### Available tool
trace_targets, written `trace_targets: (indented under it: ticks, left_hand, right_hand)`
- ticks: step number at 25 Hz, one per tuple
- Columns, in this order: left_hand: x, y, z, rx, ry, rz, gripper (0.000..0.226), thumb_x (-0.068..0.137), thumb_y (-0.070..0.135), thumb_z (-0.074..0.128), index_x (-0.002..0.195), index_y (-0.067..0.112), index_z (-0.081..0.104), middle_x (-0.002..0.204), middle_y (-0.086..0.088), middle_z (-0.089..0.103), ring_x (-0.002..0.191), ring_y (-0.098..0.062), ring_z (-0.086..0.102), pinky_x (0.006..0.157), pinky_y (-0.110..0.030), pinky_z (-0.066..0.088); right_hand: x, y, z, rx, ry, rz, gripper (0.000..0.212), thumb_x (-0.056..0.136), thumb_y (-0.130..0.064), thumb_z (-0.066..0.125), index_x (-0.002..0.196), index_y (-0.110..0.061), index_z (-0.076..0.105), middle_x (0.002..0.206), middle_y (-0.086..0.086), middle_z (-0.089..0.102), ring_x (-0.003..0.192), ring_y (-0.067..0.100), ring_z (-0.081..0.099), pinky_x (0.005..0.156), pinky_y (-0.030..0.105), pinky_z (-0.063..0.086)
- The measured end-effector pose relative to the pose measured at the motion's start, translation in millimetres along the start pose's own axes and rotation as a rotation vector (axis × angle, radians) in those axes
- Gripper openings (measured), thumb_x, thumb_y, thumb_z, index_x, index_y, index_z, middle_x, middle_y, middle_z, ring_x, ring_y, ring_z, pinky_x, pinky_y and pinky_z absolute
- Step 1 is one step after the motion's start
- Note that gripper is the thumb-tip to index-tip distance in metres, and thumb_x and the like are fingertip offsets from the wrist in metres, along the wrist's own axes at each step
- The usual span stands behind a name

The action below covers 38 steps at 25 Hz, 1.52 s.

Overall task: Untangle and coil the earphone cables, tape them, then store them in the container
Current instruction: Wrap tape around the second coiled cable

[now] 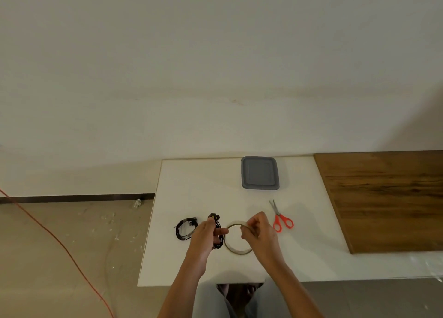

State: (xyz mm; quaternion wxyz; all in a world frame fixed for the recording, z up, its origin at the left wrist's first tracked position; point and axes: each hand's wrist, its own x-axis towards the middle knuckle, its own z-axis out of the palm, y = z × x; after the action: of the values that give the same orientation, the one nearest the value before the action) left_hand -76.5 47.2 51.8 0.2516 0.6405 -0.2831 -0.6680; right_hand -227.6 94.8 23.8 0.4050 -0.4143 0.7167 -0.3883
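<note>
The left hand (205, 236) curls its fingers round a coiled black earphone cable (217, 243), while the right hand (259, 232) pinches the rim of a thin, clear tape roll (239, 252) just right of the left fingertips. A second black cable coil (185, 229) lies left of the left hand. Red-handled scissors (282, 219) lie just right of the right knuckles, and a lidded grey plastic container (260, 172) sits well beyond the fingers.

Bench (191, 185), contents:
- Container (260, 172): far side, centre.
- Scissors (281, 218): nearer than the container, right of centre.
- Tape roll (237, 250): toward the front edge, left of the scissors, with the right hand (260, 229) on its far rim.
- Earphone bundle (217, 231): just left of the roll, in the left hand (206, 233).
- Coiled earphone (185, 229): farther left, on the bench.
- Board (383, 197): right side.

Floor (36, 269), left of the bench:
- Cord (60, 243).
</note>
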Motion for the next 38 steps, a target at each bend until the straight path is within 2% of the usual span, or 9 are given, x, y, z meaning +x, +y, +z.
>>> trace_targets:
  ticks: [6,8,10,13,19,24,30,35,38]
  left_hand:
    - [-41,34,14,0.138,-0.042,0.220,0.030,0.094,0.042,0.054,0.096,0.013,0.064,0.087,0.002,0.075,0.088,-0.018,0.065,0.085,-0.033,0.050]
    - [-60,47,14,-0.021,-0.159,0.284,0.028,0.093,0.034,0.059,0.092,0.007,0.066,0.087,-0.006,0.073,0.081,-0.018,0.066,0.085,-0.034,0.052]
    - [-82,60,16,-0.176,-0.239,0.328,0.021,0.090,0.024,0.063,0.088,0.004,0.058,0.085,-0.012,0.063,0.071,-0.016,0.059,0.079,-0.032,0.052]
    - [-106,75,19,-0.152,-0.247,0.418,0.029,0.087,0.018,0.068,0.074,0.013,0.043,0.081,-0.015,0.051,0.069,-0.022,0.052,0.078,-0.035,0.051]
    - [-161,100,21,-0.096,-0.230,0.525,0.043,0.064,0.034,0.076,0.061,0.024,0.035,0.070,-0.008,0.036,0.064,-0.021,0.036,0.075,-0.034,0.043]
    - [-203,112,20,-0.166,-0.234,0.588,0.044,0.076,0.015,0.074,0.057,0.024,0.035,0.063,-0.004,0.046,0.054,-0.014,0.043,0.074,-0.033,0.045]
    - [-241,116,20,-0.256,-0.252,0.668,0.043,0.086,-0.002,0.061,0.064,0.017,0.029,0.047,0.002,0.051,0.040,-0.014,0.046,0.047,-0.020,0.047]
    - [-249,117,12,-0.311,-0.229,0.649,0.040,0.083,0.008,0.067,0.067,0.018,0.032,0.062,-0.003,0.052,0.051,-0.017,0.050,0.055,-0.022,0.047]
    - [-255,119,10,-0.351,-0.248,0.630,0.032,0.082,0.010,0.069,0.073,0.015,0.038,0.063,-0.004,0.050,0.049,-0.017,0.046,0.058,-0.027,0.044]
  right_hand:
    - [-26,-76,-19,0.280,0.007,-0.106,0.020,0.084,-0.006,0.068,0.087,-0.008,0.048,0.080,0.018,0.059,0.071,0.023,0.067,0.063,0.032,0.053]
    - [-38,-95,-27,0.387,-0.053,-0.146,0.023,0.084,-0.017,0.067,0.087,-0.006,0.046,0.078,0.020,0.054,0.067,0.033,0.055,0.063,0.036,0.049]
    - [-51,-112,-32,0.487,-0.089,-0.170,0.021,0.091,-0.015,0.059,0.083,-0.003,0.044,0.067,0.014,0.050,0.060,0.023,0.044,0.057,0.029,0.042]
    - [-67,-137,-42,0.456,-0.069,-0.163,0.015,0.096,-0.009,0.050,0.085,0.001,0.052,0.061,0.005,0.054,0.057,0.011,0.047,0.056,0.020,0.043]
    - [-95,-178,-76,0.393,-0.090,-0.200,0.016,0.093,-0.010,0.052,0.084,0.001,0.061,0.061,0.007,0.058,0.060,0.014,0.050,0.060,0.023,0.045]
    - [-127,-201,-89,0.395,-0.118,-0.335,0.023,0.092,0.003,0.047,0.087,-0.006,0.068,0.069,0.007,0.063,0.065,0.013,0.055,0.066,0.023,0.048]
    - [-157,-215,-97,0.412,-0.153,-0.464,0.027,0.082,-0.004,0.049,0.098,-0.011,0.069,0.077,0.006,0.068,0.074,0.018,0.059,0.073,0.024,0.051]
    - [-169,-219,-95,0.359,-0.125,-0.489,0.036,0.089,0.011,0.047,0.103,-0.014,0.069,0.087,0.004,0.072,0.085,0.028,0.061,0.080,0.032,0.052]
    - [-176,-222,-97,0.318,-0.139,-0.506,0.042,0.088,0.013,0.046,0.110,-0.016,0.067,0.094,0.001,0.073,0.083,0.019,0.062,0.081,0.030,0.052]
